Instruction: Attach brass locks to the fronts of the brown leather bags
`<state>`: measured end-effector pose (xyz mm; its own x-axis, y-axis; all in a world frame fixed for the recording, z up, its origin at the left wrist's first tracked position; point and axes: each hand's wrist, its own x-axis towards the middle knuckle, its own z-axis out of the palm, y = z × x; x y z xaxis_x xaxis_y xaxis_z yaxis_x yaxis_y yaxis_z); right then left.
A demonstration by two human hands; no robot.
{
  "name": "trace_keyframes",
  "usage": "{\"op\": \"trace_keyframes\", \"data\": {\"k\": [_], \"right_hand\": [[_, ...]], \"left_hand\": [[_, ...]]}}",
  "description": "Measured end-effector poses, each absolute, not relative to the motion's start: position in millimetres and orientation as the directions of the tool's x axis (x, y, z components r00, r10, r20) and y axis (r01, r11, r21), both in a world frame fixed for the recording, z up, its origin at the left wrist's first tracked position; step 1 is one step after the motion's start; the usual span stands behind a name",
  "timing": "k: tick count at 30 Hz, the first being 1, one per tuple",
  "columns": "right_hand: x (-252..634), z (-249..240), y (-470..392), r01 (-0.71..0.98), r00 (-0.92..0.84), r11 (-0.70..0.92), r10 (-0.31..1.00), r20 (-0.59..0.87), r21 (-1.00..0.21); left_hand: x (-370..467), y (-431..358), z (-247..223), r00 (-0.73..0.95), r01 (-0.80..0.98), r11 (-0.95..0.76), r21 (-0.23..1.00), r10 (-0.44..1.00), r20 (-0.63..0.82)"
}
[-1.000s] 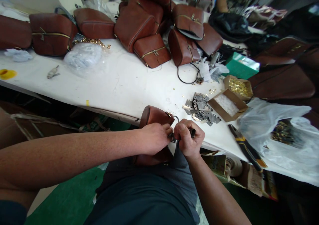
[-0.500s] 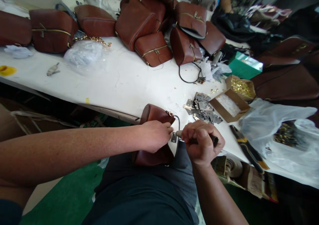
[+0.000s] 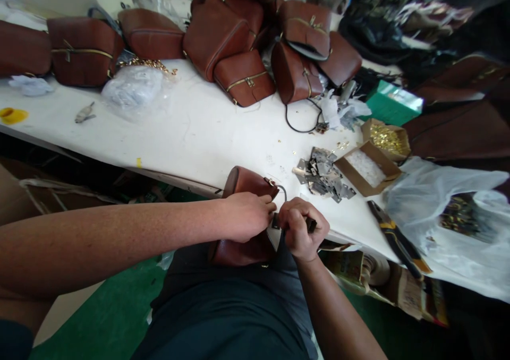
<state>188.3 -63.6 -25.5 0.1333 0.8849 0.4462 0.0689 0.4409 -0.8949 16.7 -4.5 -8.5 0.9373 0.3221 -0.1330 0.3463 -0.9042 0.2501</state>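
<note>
A brown leather bag (image 3: 242,254) lies on its side between my lap and the table edge, its opening facing right. My left hand (image 3: 250,216) is closed on the bag's rim, fingers curled over at the opening. Close to its right, my right hand (image 3: 303,227) makes a fist around a dark-handled tool (image 3: 311,224), whose tip is hidden by the fingers. A small dark metal plate (image 3: 275,221) shows at the bag's opening between the hands. A thin dark cord (image 3: 282,189) loops beside it.
On the white table (image 3: 179,131), metal plates (image 3: 322,174) are heaped near an open box of white pieces (image 3: 366,166) and a box of gold pieces (image 3: 388,138). Pliers (image 3: 396,238) lie at right beside a plastic bag (image 3: 446,185). Several brown bags (image 3: 215,31) line the back.
My right hand has moved left with the tool, up close to my left hand and the bag's opening. A person's arm at the upper right has gone from view.
</note>
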Motion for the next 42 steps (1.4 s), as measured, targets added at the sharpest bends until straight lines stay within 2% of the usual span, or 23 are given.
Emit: {"op": "trace_keyframes", "data": {"k": [5,9,12,15,18,20,22,24,28,30,33,35,38,40,42], "right_hand": [[189.7,-35.3,-62.1,0.084,0.198,0.416,0.883,0.425,-0.905],[196.2,-26.2,-67.8,0.095,0.217,0.313,0.92,0.327,-0.945],[211.4,-23.6,-89.2,0.202,0.298,0.086,0.943,0.145,-0.976],[221.3,-39.4,-120.1,0.263,0.357,-0.25,0.922,-0.147,-0.932],[214.9,-67.8,-144.4,0.151,0.2,-0.425,0.897,-0.394,-0.892],[207.9,-80.4,-151.1,0.026,0.126,-0.462,0.881,-0.456,-0.886],[208.5,-77.9,-148.7,-0.033,0.108,-0.438,0.892,-0.439,-0.898],[221.6,-57.4,-138.0,0.028,0.032,-0.378,0.926,-0.377,-0.926],[265.3,15.6,-97.5,0.39,-0.284,-0.175,0.911,-0.299,-0.904],[277.0,48.9,-73.2,0.581,-0.449,-0.036,0.819,-0.357,-0.813],[270.6,76.5,-41.0,0.71,-0.563,0.131,0.696,-0.446,-0.692],[256.7,81.1,-24.5,0.742,-0.591,0.214,0.658,-0.467,-0.636],[235.3,77.6,-6.0,0.761,-0.626,0.331,0.598,-0.5,-0.558],[224.3,73.6,2.2,0.767,-0.634,0.392,0.582,-0.509,-0.508],[215.2,70.0,5.3,0.774,-0.618,0.405,0.651,-0.442,-0.486]], "left_hand": [[16.8,-6.7,-7.0,0.942,0.335,-0.91,0.246,0.321,-0.096],[16.8,-10.7,-2.9,0.938,0.345,-0.915,0.208,0.331,-0.101],[16.8,-14.2,2.0,0.938,0.345,-0.925,0.162,0.332,-0.102],[18.2,-16.5,6.3,0.935,0.346,-0.929,0.134,0.33,-0.13],[20.6,-17.4,10.4,0.927,0.358,-0.925,0.125,0.336,-0.167],[21.0,-18.3,15.9,0.918,0.377,-0.917,0.127,0.353,-0.179],[19.1,-21.3,25.5,0.912,0.399,-0.906,0.138,0.377,-0.162],[14.4,-27.2,38.0,0.914,0.405,-0.901,0.155,0.395,-0.091],[1.2,-45.5,55.1,0.861,0.468,-0.858,0.211,0.497,0.11],[-3.1,-53.6,52.1,0.795,0.534,-0.805,0.26,0.582,0.17],[-3.2,-61.4,32.3,0.648,0.613,-0.679,0.403,0.724,0.234],[0.0,-65.3,11.9,0.543,0.617,-0.526,0.585,0.823,0.168],[6.7,-73.1,-22.4,0.486,0.529,-0.182,0.829,0.866,-0.12],[11.7,-80.2,-43.7,0.479,0.485,-0.028,0.874,0.845,-0.239],[17.1,-87.3,-60.8,0.455,0.461,0.043,0.886,0.846,-0.278]]}}
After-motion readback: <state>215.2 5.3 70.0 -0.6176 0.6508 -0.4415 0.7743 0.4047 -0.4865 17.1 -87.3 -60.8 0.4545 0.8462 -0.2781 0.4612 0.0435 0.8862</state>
